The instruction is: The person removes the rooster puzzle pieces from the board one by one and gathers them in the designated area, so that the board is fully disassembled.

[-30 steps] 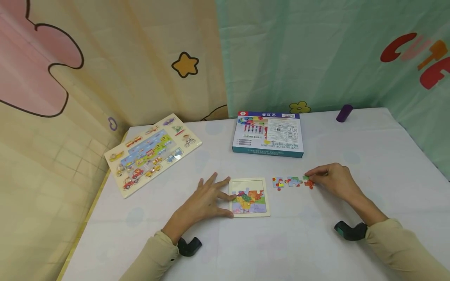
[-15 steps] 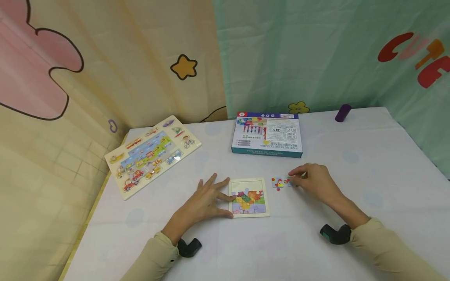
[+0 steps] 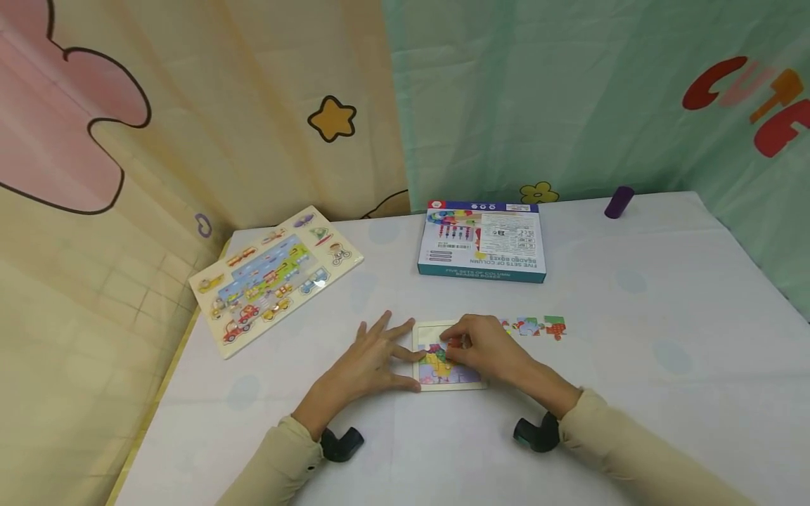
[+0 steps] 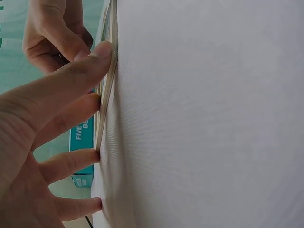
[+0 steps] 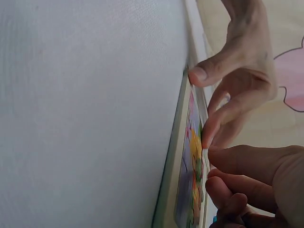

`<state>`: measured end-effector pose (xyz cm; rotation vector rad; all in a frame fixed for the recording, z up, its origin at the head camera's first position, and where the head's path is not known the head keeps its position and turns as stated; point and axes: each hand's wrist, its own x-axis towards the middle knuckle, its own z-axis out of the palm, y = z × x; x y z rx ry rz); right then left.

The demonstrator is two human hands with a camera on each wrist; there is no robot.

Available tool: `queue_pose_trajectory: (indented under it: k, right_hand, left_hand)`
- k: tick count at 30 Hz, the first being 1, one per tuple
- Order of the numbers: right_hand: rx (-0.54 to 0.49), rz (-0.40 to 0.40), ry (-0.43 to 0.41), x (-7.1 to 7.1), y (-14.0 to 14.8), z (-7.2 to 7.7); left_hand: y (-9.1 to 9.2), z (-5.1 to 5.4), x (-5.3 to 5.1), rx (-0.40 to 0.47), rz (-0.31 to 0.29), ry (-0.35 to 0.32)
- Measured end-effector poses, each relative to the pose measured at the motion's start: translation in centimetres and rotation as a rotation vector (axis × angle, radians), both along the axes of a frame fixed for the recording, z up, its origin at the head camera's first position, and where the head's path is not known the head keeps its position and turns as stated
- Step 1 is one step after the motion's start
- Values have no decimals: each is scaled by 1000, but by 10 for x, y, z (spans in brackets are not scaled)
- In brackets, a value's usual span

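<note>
A small wooden puzzle tray (image 3: 452,388) lies flat, with joined coloured pieces (image 3: 436,367) in its lower part. At its left edge my left hand (image 3: 370,362) spreads its fingers; thumb and a fingertip touch the frame, as the left wrist view (image 4: 57,118) shows too. My right hand (image 3: 490,348) is over the tray's right side, thumb and forefinger bent down at the upper edge of the joined pieces. In the right wrist view my right hand (image 5: 256,183) hides whether a piece is between its fingertips. Loose pieces (image 3: 555,327) lie right of the tray, one partly hidden.
Behind the tray lies a flat box (image 3: 481,242) with a teal side. A larger vehicle puzzle board (image 3: 297,281) rests at an angle at the back left. A purple cylinder (image 3: 619,202) is near the table's back edge on the right. Curtains hang behind.
My right hand has moved left from the loose pieces to the tray, uncovering the middle and right pieces and partly covering the left one. My left hand has stayed at the tray's left edge.
</note>
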<state>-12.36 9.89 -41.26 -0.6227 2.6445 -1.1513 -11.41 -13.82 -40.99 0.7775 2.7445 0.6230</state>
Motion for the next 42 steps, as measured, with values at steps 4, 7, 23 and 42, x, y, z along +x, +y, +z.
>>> queue_pose_trajectory:
  k: [4, 7, 23, 42]
  right_hand:
    - [6, 24, 12, 3, -16, -1]
    - [31, 1, 17, 5, -22, -2]
    - [-7, -50, -55, 5, -29, -1]
    - [-14, -25, -61, 4, -27, 0]
  left_hand:
    - [1, 0, 0, -8, -8, 14]
    - [1, 0, 0, -12, -12, 18]
    - [-4, -3, -5, -46, -11, 41]
    - [4, -1, -5, -108, 23, 17]
